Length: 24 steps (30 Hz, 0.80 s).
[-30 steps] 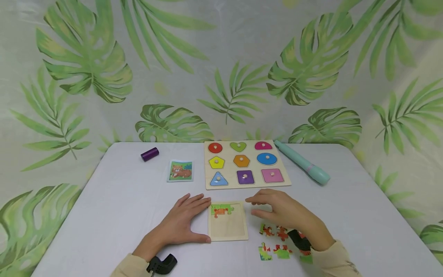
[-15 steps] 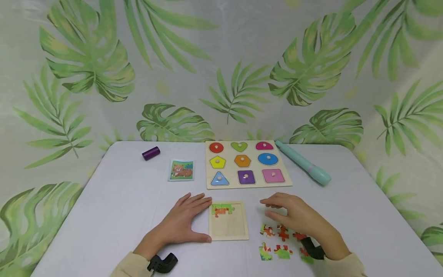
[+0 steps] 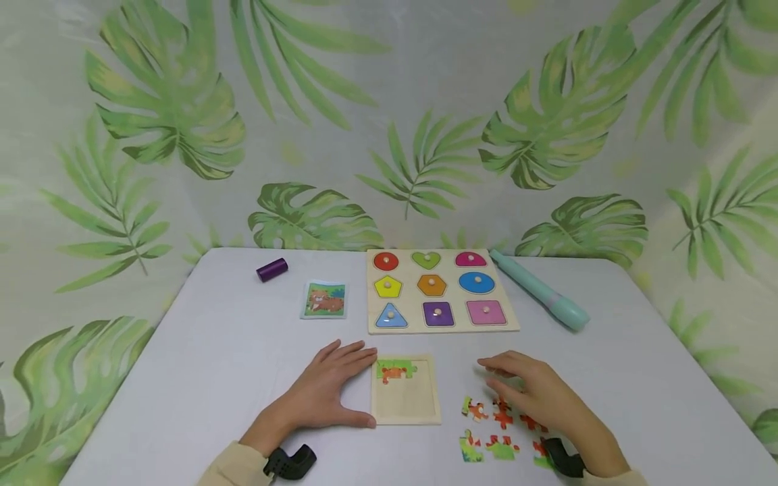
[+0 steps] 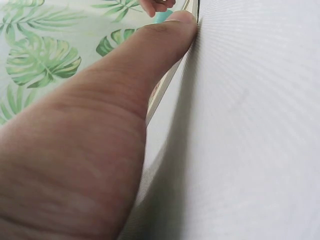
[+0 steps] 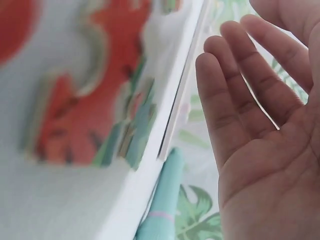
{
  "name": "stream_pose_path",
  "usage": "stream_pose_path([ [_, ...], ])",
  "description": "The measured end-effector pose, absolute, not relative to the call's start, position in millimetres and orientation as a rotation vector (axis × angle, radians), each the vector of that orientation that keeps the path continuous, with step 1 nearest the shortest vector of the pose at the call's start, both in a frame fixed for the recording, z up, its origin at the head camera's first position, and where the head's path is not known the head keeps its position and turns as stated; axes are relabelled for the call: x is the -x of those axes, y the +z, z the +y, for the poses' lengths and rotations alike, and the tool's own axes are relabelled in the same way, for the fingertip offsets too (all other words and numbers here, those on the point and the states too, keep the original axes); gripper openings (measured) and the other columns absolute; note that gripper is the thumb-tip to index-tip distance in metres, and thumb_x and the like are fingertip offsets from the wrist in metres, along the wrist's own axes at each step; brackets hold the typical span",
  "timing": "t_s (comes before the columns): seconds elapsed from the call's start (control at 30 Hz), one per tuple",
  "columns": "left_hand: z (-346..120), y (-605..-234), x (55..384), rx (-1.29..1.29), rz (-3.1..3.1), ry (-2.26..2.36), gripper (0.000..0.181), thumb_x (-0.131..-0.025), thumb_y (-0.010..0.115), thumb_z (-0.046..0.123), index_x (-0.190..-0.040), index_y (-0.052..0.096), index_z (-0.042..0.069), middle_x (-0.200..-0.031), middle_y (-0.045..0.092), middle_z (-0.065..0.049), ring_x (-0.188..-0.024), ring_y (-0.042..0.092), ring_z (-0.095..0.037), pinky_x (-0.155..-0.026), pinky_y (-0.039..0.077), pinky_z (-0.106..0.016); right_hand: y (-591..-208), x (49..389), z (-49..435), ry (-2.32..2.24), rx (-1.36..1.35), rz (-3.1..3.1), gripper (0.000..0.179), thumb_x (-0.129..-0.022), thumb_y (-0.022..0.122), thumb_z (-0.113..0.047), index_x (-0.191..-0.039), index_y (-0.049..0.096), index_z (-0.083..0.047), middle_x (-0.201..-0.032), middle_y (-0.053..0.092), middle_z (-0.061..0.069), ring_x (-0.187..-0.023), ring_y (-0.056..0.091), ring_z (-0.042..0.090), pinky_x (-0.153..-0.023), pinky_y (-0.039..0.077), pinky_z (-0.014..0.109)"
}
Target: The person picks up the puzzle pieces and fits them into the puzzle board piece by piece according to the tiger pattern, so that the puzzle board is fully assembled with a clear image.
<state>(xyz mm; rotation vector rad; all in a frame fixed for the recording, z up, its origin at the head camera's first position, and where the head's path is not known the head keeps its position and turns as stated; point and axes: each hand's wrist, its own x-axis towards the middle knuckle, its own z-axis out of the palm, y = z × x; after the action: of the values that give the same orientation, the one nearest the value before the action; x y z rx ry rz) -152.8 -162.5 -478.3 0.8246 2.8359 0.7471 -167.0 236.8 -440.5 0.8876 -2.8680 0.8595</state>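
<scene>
My left hand (image 3: 325,391) lies beside a small square wooden puzzle tray (image 3: 405,405), fingers spread, with a fingertip and the thumb tip at its left edge. In the left wrist view the thumb (image 4: 165,37) reaches along the table to the tray's edge. Joined green and orange jigsaw pieces (image 3: 395,370) fill the tray's upper left corner. To the right, my right hand (image 3: 531,388) hovers over loose jigsaw pieces (image 3: 502,413), its fingers relaxed and holding nothing. The right wrist view shows its bare palm (image 5: 265,165) beside an orange striped piece (image 5: 75,130).
Behind the tray lies a wooden shape board (image 3: 407,329) with colored knobbed shapes. A picture card (image 3: 325,300) of an orange animal and a purple cylinder (image 3: 272,270) lie at the back left. A mint-green tapered tube (image 3: 541,290) is at the back right.
My right hand has moved right and slightly down, away from the tray toward the loose pieces. The left hand stays at the tray's edge. The head view has shifted slightly.
</scene>
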Motion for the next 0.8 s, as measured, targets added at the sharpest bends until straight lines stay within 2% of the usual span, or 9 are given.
stream_pose_path([
  [0.23,-161.6,-478.0,152.5,-0.824,2.838,0.729,0.106,-0.073,0.071,0.082,-0.157,0.045,0.022,-0.161,0.044,0.009,-0.156,0.028,-0.019,-0.130,0.011,-0.052,-449.3,165.2,250.2,0.826,-0.845,-2.841,0.033,-0.093,0.078,-0.020,-0.126,0.074,-0.020,-0.114,0.071,-0.013,-0.101,0.068,0.004,-0.087,0.063,0.030],
  [0.4,-162.4,-478.8,152.8,-0.847,2.842,0.700,0.106,-0.074,0.067,0.085,-0.158,0.045,0.023,-0.162,0.043,0.010,-0.156,0.027,-0.018,-0.131,0.011,-0.051,-449.7,164.0,256.2,0.798,-0.836,-2.873,0.034,-0.093,0.078,-0.024,-0.127,0.073,-0.023,-0.115,0.070,-0.014,-0.101,0.066,0.003,-0.087,0.062,0.030],
  [0.63,-161.7,-479.0,153.7,-0.860,2.854,0.700,0.106,-0.074,0.069,0.083,-0.157,0.045,0.022,-0.161,0.044,0.009,-0.156,0.028,-0.018,-0.131,0.012,-0.050,-448.7,166.2,264.3,0.722,-0.807,-2.903,0.035,-0.093,0.078,-0.027,-0.127,0.073,-0.023,-0.116,0.069,-0.014,-0.099,0.064,0.004,-0.085,0.062,0.030],
  [0.8,-161.0,-479.1,153.9,-0.855,2.858,0.706,0.107,-0.073,0.069,0.084,-0.157,0.046,0.022,-0.161,0.044,0.010,-0.156,0.028,-0.017,-0.131,0.012,-0.050,-445.5,167.6,273.2,0.657,-0.735,-2.961,0.038,-0.091,0.080,-0.030,-0.128,0.073,-0.024,-0.119,0.069,-0.014,-0.103,0.065,0.007,-0.088,0.062,0.033],
])
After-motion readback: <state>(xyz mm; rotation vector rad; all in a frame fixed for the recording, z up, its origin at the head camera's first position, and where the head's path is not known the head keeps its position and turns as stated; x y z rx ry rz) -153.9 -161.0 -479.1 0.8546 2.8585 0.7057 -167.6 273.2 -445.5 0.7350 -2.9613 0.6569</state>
